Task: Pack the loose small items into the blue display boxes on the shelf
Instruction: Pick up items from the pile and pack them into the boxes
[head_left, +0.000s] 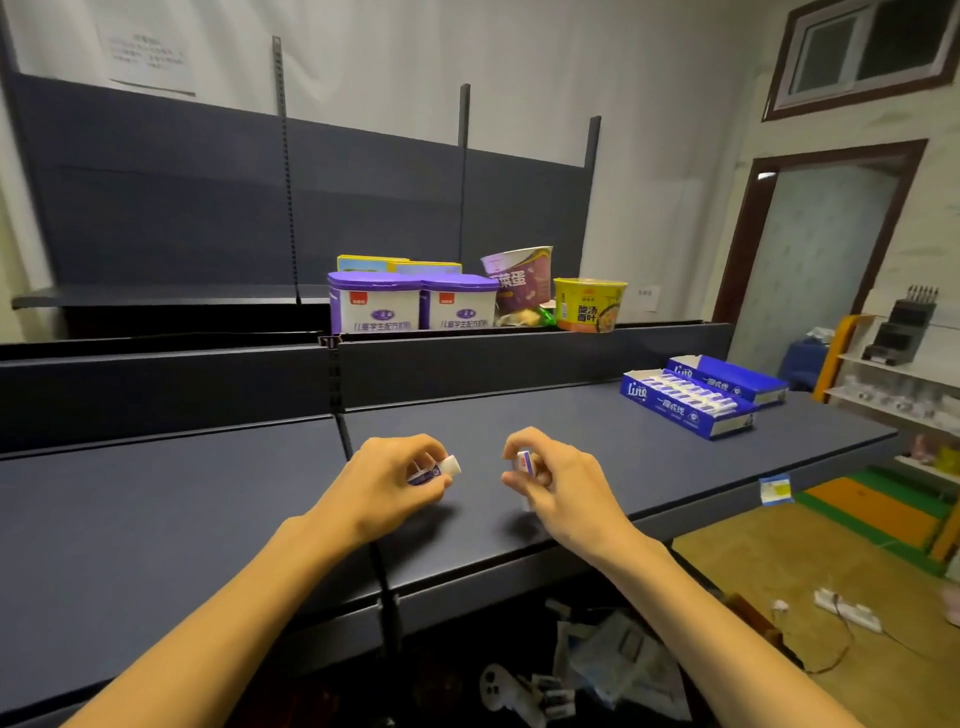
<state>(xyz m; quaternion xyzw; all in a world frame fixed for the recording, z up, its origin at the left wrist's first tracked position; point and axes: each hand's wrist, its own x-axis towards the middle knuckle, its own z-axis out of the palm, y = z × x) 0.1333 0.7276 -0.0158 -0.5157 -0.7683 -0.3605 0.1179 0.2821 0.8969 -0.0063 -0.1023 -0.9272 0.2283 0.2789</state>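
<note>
My left hand (395, 475) grips a small white-and-blue item (439, 469) just above the dark shelf (208, 519), its white end poking out to the right. My right hand (550, 480) pinches a second small white-and-blue item (523, 461) between thumb and fingers, a hand's width to the right. Two blue display boxes stand at the far right of the shelf: the nearer box (688, 408) holds rows of the same small items, the farther box (727, 378) lies behind it.
On the upper shelf stand two purple-lidded tins (410, 304), a purple cup (519, 283) and a yellow noodle bowl (589, 304). Below the shelf edge lie plastic bags and small packs (597, 670). A power strip (847, 613) lies on the floor at right.
</note>
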